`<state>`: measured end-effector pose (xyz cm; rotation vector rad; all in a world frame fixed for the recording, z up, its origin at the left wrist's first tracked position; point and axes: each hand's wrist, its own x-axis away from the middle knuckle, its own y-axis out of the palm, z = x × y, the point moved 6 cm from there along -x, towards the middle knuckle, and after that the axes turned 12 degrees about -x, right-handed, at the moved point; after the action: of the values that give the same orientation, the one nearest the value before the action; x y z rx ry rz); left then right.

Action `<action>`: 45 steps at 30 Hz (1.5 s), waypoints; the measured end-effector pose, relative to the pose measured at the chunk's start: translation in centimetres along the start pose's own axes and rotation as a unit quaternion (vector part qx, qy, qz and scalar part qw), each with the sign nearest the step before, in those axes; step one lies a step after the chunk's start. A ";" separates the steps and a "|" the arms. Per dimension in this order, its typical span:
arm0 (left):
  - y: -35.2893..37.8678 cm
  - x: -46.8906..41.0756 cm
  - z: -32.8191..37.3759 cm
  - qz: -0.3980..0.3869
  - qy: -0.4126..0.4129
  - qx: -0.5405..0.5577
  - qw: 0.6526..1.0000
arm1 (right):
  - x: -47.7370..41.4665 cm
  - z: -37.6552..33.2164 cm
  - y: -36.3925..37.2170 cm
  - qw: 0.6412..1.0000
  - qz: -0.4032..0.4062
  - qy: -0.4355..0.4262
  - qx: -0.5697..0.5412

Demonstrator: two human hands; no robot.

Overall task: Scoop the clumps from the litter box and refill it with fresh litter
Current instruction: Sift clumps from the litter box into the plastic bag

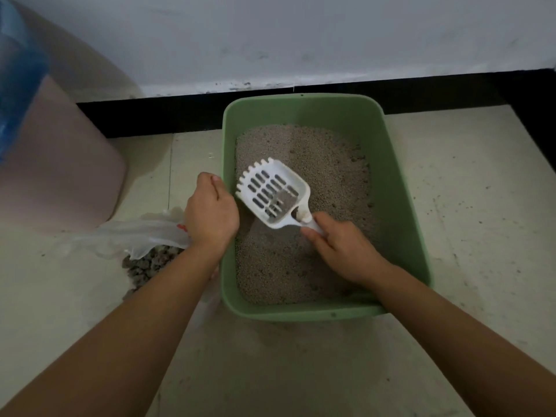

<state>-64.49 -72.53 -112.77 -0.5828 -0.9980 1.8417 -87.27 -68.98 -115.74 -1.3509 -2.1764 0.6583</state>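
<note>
The scoop hangs over the litter in the box; it looks light, stiff plastic, best held as the right hand pinches it, by the handle; the left hand curls over the box's left rim. Loose litter should sift through the slots; the bag of clumps lies just left, so a load must clear 1 rim and the left arm; the wall stands close behind.

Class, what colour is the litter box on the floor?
The litter box is light green, shown best in the head view.
</note>
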 end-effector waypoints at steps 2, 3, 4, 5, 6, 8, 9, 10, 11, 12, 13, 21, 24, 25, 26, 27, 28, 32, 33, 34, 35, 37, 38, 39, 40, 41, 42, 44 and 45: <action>0.0 0.0 0.0 -0.001 0.000 0.002 1.000 | 0.0 -0.1 0.0 1.000 -0.006 -0.002 0.019; 0.0 0.0 0.0 0.001 -0.001 0.003 1.000 | 0.0 -0.2 0.1 0.999 -0.016 -0.004 0.029; 0.0 0.0 0.0 0.001 -0.001 0.002 1.000 | 0.0 -0.2 0.2 0.999 -0.017 -0.003 0.027; 0.1 0.0 0.0 0.000 -0.003 0.001 1.000 | 0.0 -0.1 0.1 1.000 -0.005 0.000 0.011; 0.1 0.0 0.0 -0.001 -0.004 0.000 1.000 | 0.0 0.0 -0.1 1.000 0.007 0.004 -0.003; 0.2 0.1 0.0 -0.001 -0.005 0.000 1.000 | 0.0 0.0 -0.1 1.000 0.003 0.004 0.012; 0.1 0.1 0.0 -0.001 -0.005 0.001 1.000 | 0.0 -0.1 0.1 1.000 -0.009 0.003 0.027; 0.1 0.1 0.0 0.000 -0.005 0.003 1.000 | 0.1 -0.2 0.2 0.999 -0.014 0.002 0.031; 0.1 0.1 0.0 -0.001 -0.006 0.005 1.000 | 0.1 -0.3 0.1 1.000 -0.011 0.003 0.023; 0.1 0.0 0.0 -0.002 -0.007 0.006 1.000 | 0.1 -0.3 0.0 1.000 -0.007 0.006 0.013; 0.1 0.0 0.0 -0.002 -0.007 0.006 1.000 | 0.1 -0.5 0.0 1.000 -0.006 0.007 0.008; -0.1 0.0 0.0 -0.002 -0.001 0.007 1.000 | 1.0 -1.5 -2.8 0.993 0.100 0.054 0.009; 0.0 -0.1 0.0 0.000 -0.001 0.009 1.000 | 1.7 -1.6 -5.1 0.981 0.156 0.106 0.053; 0.0 -0.1 0.0 0.000 0.000 0.009 1.000 | 1.6 -1.7 -6.0 0.975 0.168 0.113 0.093; 0.0 -0.1 0.0 0.000 0.000 0.007 1.000 | 1.4 -1.8 -7.0 0.966 0.174 0.121 0.146; 0.0 0.0 0.0 -0.001 0.000 0.005 1.000 | 1.0 -1.7 -7.9 0.955 0.177 0.136 0.198; 0.0 0.0 0.0 -0.001 0.000 0.002 1.000 | 0.6 -1.4 -8.7 0.941 0.176 0.159 0.242; -0.2 0.1 0.2 -0.003 -0.002 -0.002 1.000 | -2.1 -0.9 -10.8 0.898 0.160 0.194 0.360; -0.3 0.1 0.2 -0.004 -0.003 -0.003 1.000 | -2.9 -0.8 -11.1 0.895 0.152 0.197 0.372; -0.3 0.1 0.2 -0.004 -0.005 -0.002 1.000 | -3.6 -0.8 -11.2 0.892 0.140 0.201 0.379; -0.4 0.2 0.3 -0.004 -0.006 0.000 1.000 | -4.1 -0.8 -11.2 0.893 0.128 0.204 0.380; -0.5 0.2 0.3 -0.002 -0.007 0.004 1.000 | -4.6 -1.1 -10.6 0.896 0.095 0.210 0.380; -0.5 0.2 0.3 -0.001 -0.007 0.003 1.000 | -4.4 -1.3 -10.1 0.901 0.080 0.216 0.368; -0.5 0.2 0.3 0.000 -0.007 0.002 1.000 | -3.9 -1.3 -9.5 0.908 0.068 0.227 0.345; -0.6 0.2 0.3 0.000 -0.007 -0.002 1.000 | -3.1 -1.3 -8.9 0.915 0.055 0.245 0.317; -0.5 0.2 0.3 0.000 -0.007 -0.006 1.000 | -2.2 -1.6 -8.4 0.918 0.044 0.259 0.296; -0.5 0.2 0.3 0.000 -0.009 -0.008 1.000 | -1.0 -2.0 -7.9 0.922 0.030 0.270 0.276; -0.4 0.2 0.3 0.000 -0.009 -0.012 1.000 | 1.4 -3.2 -7.0 0.934 0.007 0.270 0.233; -0.3 0.2 0.3 -0.001 -0.008 -0.013 1.000 | 2.6 -3.9 -6.7 0.940 -0.007 0.268 0.212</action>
<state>-64.64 -72.40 -112.33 -0.5843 -1.0341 1.8364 -90.33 -68.64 -108.19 -1.1162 -1.5047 0.6195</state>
